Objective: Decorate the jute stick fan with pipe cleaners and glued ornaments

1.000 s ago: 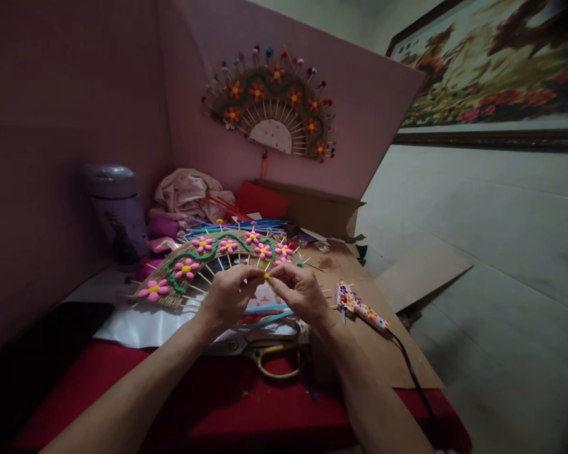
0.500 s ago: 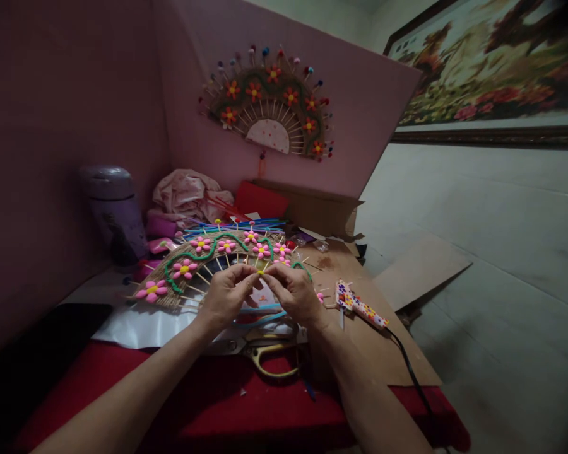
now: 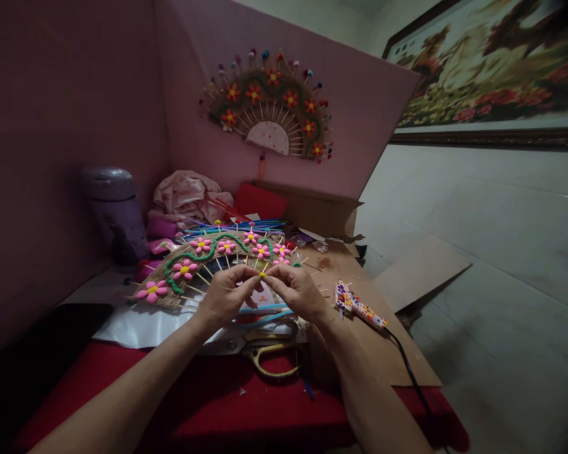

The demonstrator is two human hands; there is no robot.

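Note:
Between the fingertips of both hands is a small piece of yellow clay [image 3: 262, 274], pinched in front of the fan. My left hand [image 3: 228, 295] is closed on its left side, and my right hand [image 3: 297, 291] is closed on its right side. Behind them lies a fan-shaped craft [image 3: 169, 289] of sticks and twine, with pink clay flowers [image 3: 184, 269] that have yellow centres and a wavy green strip [image 3: 201, 255]. My hands hide part of its lower right. Scissors [image 3: 274, 362] with yellowish handles lie below my wrists, beside light blue strips [image 3: 265, 310].
A flower-patterned glue gun [image 3: 360, 305] with a black cord rests on cardboard [image 3: 397, 353] at the right. At the left stand a purple bottle [image 3: 116, 217] and a dark flat object [image 3: 42, 340]. Behind are pink cloth [image 3: 187, 195] and a finished-looking fan [image 3: 246, 120] on the pink wall.
Both hands stay nearly in place, pinching the yellow clay. My right hand and forearm have shifted slightly to the right, and the clay sits a few pixels lower.

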